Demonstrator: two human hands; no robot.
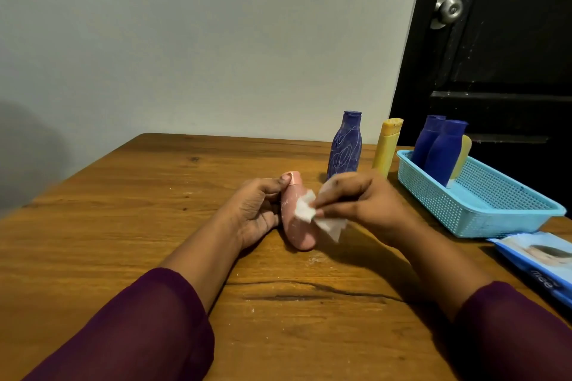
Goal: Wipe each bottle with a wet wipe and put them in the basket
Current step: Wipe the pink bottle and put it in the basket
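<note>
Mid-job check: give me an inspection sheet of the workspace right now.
Surface: wooden table, dark crack near the front, pale specks.
Job's things: wet wipe against pink bottle; patterned blue bottle and yellow bottle stand outside the basket; two dark blue bottles and a yellow-green bottle inside it.
Clutter: wipes pack at the right edge.
Grippers: left hand grips the pink bottle; right hand pinches the wipe.
Cables: nothing seen.
Surroundings: pale wall, dark door with round knob.

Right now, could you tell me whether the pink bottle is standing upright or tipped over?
Tipped. The pink bottle slants in the left hand, cap pointing toward the wall, while the right hand holds a wipe against it.
</note>
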